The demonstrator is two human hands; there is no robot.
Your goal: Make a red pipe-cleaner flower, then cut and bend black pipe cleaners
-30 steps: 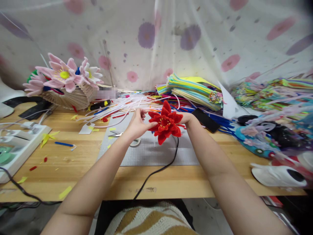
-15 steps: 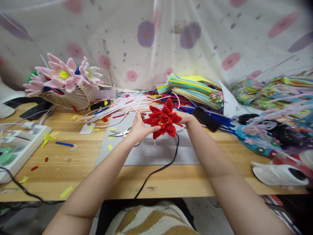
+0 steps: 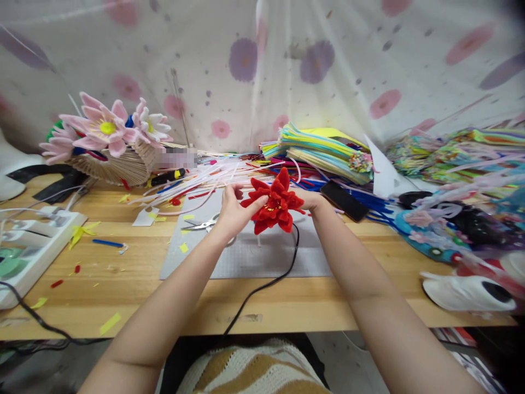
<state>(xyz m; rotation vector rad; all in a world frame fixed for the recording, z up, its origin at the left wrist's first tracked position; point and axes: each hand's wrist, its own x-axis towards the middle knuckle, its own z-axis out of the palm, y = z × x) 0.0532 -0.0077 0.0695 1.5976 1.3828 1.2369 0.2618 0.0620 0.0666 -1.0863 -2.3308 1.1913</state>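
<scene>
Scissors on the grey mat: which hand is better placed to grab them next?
Probably the left hand. The scissors lie right beside it, while the right hand is beyond the red flower, partly hidden. The left thumb is at the flower, so it would need to come away first.

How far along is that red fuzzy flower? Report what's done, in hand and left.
The fuzzy red layered flower looks mostly formed, petals spread around yellow stamens. The left hand has its thumb near the center; the right hand is partly hidden behind. Petal adjusting may remain, as some petals sit unevenly; silver scissors lie on the gray cutting mat.
</scene>
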